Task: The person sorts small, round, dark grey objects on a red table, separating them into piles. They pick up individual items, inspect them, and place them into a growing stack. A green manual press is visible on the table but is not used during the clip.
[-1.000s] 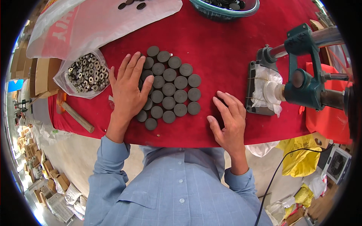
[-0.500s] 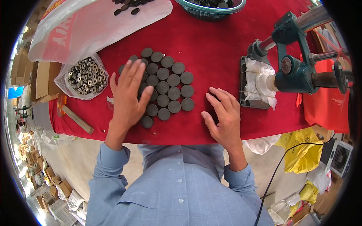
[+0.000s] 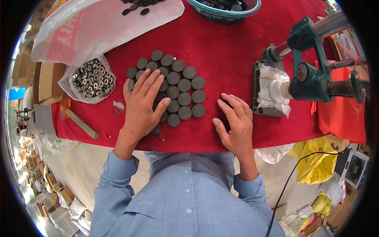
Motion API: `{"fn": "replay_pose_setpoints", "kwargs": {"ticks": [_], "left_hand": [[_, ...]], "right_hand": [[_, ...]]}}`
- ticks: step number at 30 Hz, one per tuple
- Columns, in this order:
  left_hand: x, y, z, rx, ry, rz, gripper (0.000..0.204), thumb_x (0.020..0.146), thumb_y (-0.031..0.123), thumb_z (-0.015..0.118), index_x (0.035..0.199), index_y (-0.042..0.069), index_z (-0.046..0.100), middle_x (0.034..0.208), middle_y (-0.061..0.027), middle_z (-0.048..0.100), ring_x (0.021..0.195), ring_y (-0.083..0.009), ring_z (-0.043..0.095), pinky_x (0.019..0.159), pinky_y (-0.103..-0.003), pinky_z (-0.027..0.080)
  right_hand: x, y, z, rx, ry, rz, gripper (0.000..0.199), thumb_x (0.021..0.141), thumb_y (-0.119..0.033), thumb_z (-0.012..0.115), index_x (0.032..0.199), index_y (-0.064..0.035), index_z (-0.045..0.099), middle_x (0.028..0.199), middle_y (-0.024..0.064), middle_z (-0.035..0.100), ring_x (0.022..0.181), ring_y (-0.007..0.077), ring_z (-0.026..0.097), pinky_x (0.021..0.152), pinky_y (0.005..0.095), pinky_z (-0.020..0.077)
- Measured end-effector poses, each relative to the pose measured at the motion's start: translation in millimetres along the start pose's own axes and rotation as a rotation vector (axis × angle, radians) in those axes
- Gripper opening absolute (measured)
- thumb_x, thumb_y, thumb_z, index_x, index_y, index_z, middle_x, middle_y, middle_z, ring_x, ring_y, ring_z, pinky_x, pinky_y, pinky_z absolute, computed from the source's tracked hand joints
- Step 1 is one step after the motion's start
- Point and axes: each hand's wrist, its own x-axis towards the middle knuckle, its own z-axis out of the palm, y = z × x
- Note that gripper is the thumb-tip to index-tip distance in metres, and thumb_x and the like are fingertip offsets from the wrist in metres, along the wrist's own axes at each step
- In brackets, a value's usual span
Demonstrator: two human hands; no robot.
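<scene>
Two dozen or so dark round discs [image 3: 184, 85] lie packed edge to edge on the red table cover [image 3: 229, 51], and your left hand [image 3: 143, 107] is pressed flat over the left side of that cluster, fingers spread wide and holding nothing. Your right hand [image 3: 235, 122] rests palm down on the cloth just to the right of the discs, fingers loosely spread and likewise empty; whether a fingertip touches the nearest disc you cannot tell from here. The main risk I see is the neat packing breaking up: if you slide the flat left hand sideways, the discs under it will drag along and shove their neighbours out of line, and the ones nearest you sit close to the table's front edge, so a pull toward your body could tip them over onto the floor. The open bag of small metal rings [image 3: 90, 79] lies just to the left of your left hand, so a sweep that way could nudge it and spill rings among the discs. To your right, the green hand press [image 3: 312, 75] with its white wrapped pad [image 3: 272, 89] stands near your right hand; a quick reach in that direction could knock your knuckles on its base. The bowl [image 3: 225, 10] of further discs at the far edge is well apart.
</scene>
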Motion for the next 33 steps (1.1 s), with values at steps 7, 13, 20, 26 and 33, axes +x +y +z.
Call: {"fn": "replay_pose_setpoints", "kwargs": {"ticks": [7, 13, 20, 26, 33], "left_hand": [[-39.2, -21.1, -13.2, -0.153, 0.175, -0.173, 0.072, 0.103, 0.037, 0.068, 0.162, 0.001, 0.047, 0.169, -0.0211, 0.046, 0.157, -0.0395, 0.041, 0.128, -0.056, 0.026], [-90.4, -12.9, -17.1, -0.044, 0.000, -0.244, 0.129, 0.084, 0.066, 0.082, 0.172, -0.004, 0.018, 0.178, -0.0277, 0.022, 0.165, -0.0458, 0.021, 0.130, -0.060, 0.021], [-87.0, -0.8, 1.1, -0.008, -0.065, -0.289, 0.154, 0.068, 0.077, 0.088, 0.172, -0.005, 0.008, 0.179, -0.0303, 0.015, 0.167, -0.0463, 0.016, 0.132, -0.064, 0.016], [-79.7, -4.7, 7.6, -0.007, -0.007, -0.282, 0.155, 0.069, 0.078, 0.087, 0.173, -0.005, 0.007, 0.178, -0.0308, 0.016, 0.166, -0.0468, 0.017, 0.131, -0.064, 0.017], [-83.6, -0.5, 4.8, -0.062, 0.113, -0.260, 0.137, 0.077, 0.072, 0.086, 0.171, -0.004, 0.020, 0.176, -0.0287, 0.024, 0.163, -0.0465, 0.025, 0.129, -0.064, 0.020]], "right_hand": [[0.8, 0.9, 3.3, 0.001, -0.005, 0.004, 0.051, 0.085, -0.014, 0.084, 0.133, -0.0031, 0.073, 0.145, 0.0110, 0.067, 0.136, 0.0345, 0.059, 0.112, 0.0477, 0.0455], [1.2, -4.6, 1.6, -0.069, -0.070, 0.000, 0.067, 0.083, -0.018, 0.088, 0.144, -0.0029, 0.065, 0.152, 0.0130, 0.061, 0.139, 0.0359, 0.056, 0.114, 0.0493, 0.0429], [12.7, -22.3, 17.4, -0.212, -0.304, -0.030, 0.120, 0.085, -0.060, 0.082, 0.169, 0.0043, 0.025, 0.177, 0.0256, 0.025, 0.165, 0.0397, 0.026, 0.129, 0.0657, 0.0177], [33.4, -23.7, 40.2, -0.291, -0.286, -0.075, 0.123, 0.085, -0.066, 0.080, 0.171, 0.0014, 0.023, 0.178, 0.0220, 0.025, 0.166, 0.0371, 0.024, 0.129, 0.0656, 0.0179], [34.8, -20.6, 36.2, -0.173, -0.212, -0.073, 0.124, 0.078, -0.061, 0.089, 0.169, 0.0002, 0.030, 0.175, 0.0198, 0.034, 0.161, 0.0354, 0.033, 0.129, 0.0632, 0.0212]]}}
